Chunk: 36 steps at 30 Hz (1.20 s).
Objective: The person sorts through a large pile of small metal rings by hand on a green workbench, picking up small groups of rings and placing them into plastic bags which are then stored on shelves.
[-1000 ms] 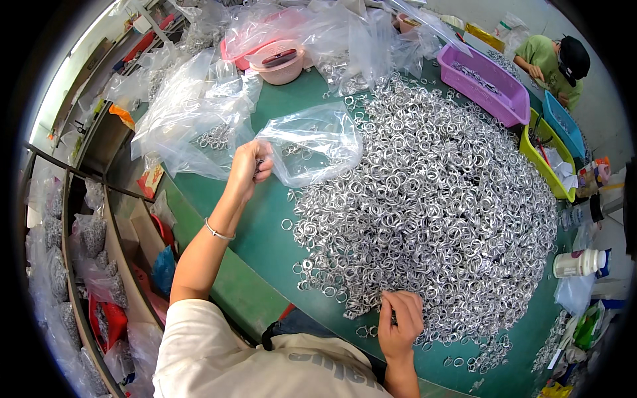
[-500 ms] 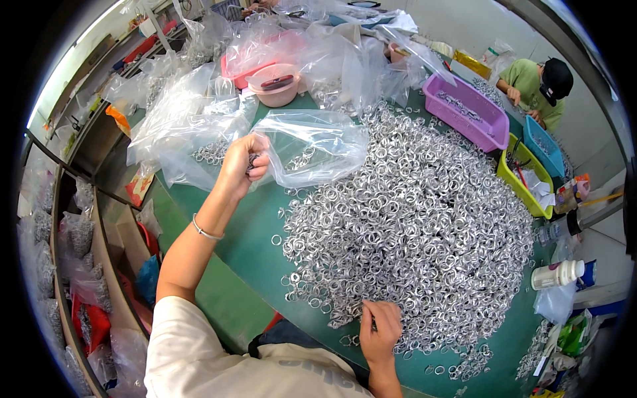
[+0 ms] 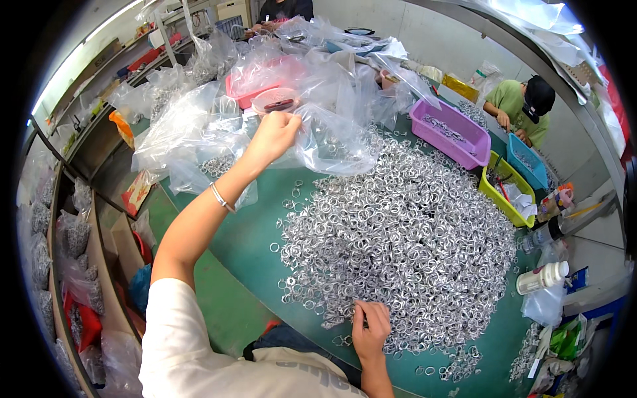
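Observation:
A broad heap of small silvery metal rings (image 3: pixel 405 245) covers much of the green table (image 3: pixel 245 242). My left hand (image 3: pixel 277 136) is stretched out over the far side, closed in a fist against the edge of a clear plastic bag (image 3: pixel 335 149); what lies inside the fist is hidden. At the near edge of the heap my right hand (image 3: pixel 371 330) has its fingers bent together. A small dark bit shows between thumb and forefinger, too small to name. Several loose rings lie around that hand.
Behind my left hand stand a pale pink bowl (image 3: pixel 275 99) and more clear bags (image 3: pixel 192 132). Purple (image 3: pixel 458 142), yellow (image 3: pixel 494 199) and blue (image 3: pixel 524 159) bins line the right. A white bottle (image 3: pixel 543 278) lies nearby. One co-worker (image 3: pixel 521 106) sits beyond the bins, another (image 3: pixel 285 10) at the back.
My left hand has moved forward and right, and the clear bag beside it has crumpled and shifted. My right hand stays at the heap's near edge. The whole view has shifted slightly.

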Each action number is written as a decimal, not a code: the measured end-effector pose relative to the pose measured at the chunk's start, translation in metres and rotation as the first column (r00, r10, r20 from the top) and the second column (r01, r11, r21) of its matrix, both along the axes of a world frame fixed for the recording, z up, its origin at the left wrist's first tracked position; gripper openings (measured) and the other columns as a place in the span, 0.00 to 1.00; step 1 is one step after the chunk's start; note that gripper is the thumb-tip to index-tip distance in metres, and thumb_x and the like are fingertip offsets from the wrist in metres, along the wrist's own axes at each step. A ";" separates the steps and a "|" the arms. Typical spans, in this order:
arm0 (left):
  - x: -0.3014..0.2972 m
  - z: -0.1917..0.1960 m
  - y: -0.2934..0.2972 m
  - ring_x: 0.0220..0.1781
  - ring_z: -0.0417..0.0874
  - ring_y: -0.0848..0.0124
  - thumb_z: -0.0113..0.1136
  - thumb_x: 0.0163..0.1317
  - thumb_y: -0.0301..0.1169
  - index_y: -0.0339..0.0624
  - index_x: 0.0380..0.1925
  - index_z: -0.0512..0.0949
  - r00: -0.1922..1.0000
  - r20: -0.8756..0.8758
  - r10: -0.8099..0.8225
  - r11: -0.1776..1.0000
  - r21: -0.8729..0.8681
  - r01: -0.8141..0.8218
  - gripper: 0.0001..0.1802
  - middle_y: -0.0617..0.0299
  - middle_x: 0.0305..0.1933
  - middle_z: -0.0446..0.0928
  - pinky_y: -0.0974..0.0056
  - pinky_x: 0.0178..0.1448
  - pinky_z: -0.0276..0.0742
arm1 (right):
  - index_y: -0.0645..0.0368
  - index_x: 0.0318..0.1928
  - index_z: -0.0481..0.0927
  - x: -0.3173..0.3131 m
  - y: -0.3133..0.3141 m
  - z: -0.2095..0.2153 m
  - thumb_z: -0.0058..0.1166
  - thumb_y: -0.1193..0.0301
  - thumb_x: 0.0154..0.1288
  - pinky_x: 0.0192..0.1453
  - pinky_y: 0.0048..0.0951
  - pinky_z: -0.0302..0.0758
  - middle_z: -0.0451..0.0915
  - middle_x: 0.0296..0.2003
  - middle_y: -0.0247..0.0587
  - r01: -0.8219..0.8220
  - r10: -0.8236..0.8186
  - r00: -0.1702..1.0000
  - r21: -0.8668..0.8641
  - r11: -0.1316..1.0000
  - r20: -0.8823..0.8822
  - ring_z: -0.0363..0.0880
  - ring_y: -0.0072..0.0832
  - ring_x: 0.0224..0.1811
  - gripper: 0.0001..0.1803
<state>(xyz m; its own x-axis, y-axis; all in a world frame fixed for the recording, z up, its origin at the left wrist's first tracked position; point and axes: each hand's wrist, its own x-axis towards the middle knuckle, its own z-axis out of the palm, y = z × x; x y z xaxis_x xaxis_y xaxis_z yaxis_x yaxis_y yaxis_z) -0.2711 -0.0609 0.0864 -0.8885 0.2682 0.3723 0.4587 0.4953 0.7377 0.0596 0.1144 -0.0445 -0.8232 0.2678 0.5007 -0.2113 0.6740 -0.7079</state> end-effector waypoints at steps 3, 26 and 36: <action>-0.004 0.024 0.017 0.25 0.80 0.47 0.46 0.58 0.37 0.28 0.23 0.77 0.936 -0.332 0.116 0.858 -0.442 -0.263 0.20 0.39 0.22 0.76 0.49 0.35 0.75 | 0.65 0.34 0.80 -0.001 -0.001 0.003 0.56 0.83 0.53 0.37 0.33 0.69 0.78 0.27 0.44 0.013 -0.013 1.000 0.005 1.000 -0.018 0.75 0.37 0.30 0.06; -0.291 0.018 0.191 0.33 0.76 0.53 0.41 0.67 0.34 0.35 0.46 0.75 0.926 -0.160 0.342 0.691 0.710 -0.132 0.17 0.46 0.34 0.76 0.56 0.38 0.69 | 0.66 0.32 0.79 0.004 -0.002 -0.022 0.58 0.82 0.51 0.37 0.40 0.73 0.78 0.28 0.51 0.027 -0.028 1.000 0.093 0.995 0.010 0.76 0.46 0.31 0.06; -0.221 -0.040 0.194 0.43 0.82 0.47 0.51 0.57 0.31 0.35 0.32 0.81 0.927 -0.227 0.299 0.902 -0.250 -0.353 0.13 0.43 0.38 0.80 0.52 0.46 0.78 | 0.68 0.29 0.80 -0.005 -0.003 -0.004 0.58 0.84 0.46 0.32 0.41 0.72 0.76 0.26 0.52 0.101 -0.094 0.992 0.088 0.991 -0.080 0.75 0.47 0.27 0.06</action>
<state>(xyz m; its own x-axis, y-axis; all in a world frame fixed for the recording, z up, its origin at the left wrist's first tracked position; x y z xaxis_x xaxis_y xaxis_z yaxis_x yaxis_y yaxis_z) -0.4923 0.1329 0.0459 -0.8695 0.0918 0.4853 0.3463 0.8138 0.4666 0.0545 0.1112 -0.0489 -0.7543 0.2948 0.5867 -0.1922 0.7553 -0.6265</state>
